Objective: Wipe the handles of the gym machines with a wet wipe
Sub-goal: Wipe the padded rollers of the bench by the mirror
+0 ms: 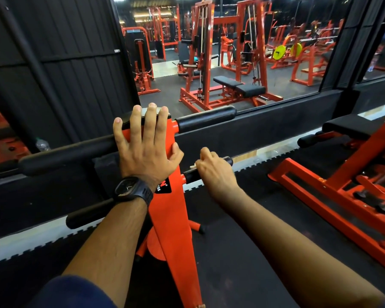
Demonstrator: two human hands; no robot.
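Observation:
An orange machine post (pixel 176 218) stands in front of me, with black padded rollers sticking out at both sides. My left hand (pixel 147 145), with a black watch on its wrist, rests flat on the post's top, fingers straight and spread. My right hand (pixel 213 170) is curled round a short black handle (pixel 226 161) on the post's right side. A small pale bit of wipe (pixel 192 166) peeks out by my thumb; the rest is hidden in my fist.
A long upper roller (pixel 65 155) runs left and another (pixel 206 118) right. A lower roller (pixel 87 215) sits at left. An orange bench (pixel 347 187) stands to the right on black floor mats. A wall mirror (pixel 220 52) ahead reflects more orange machines. A plastic bottle (pixel 42 145) stands at left.

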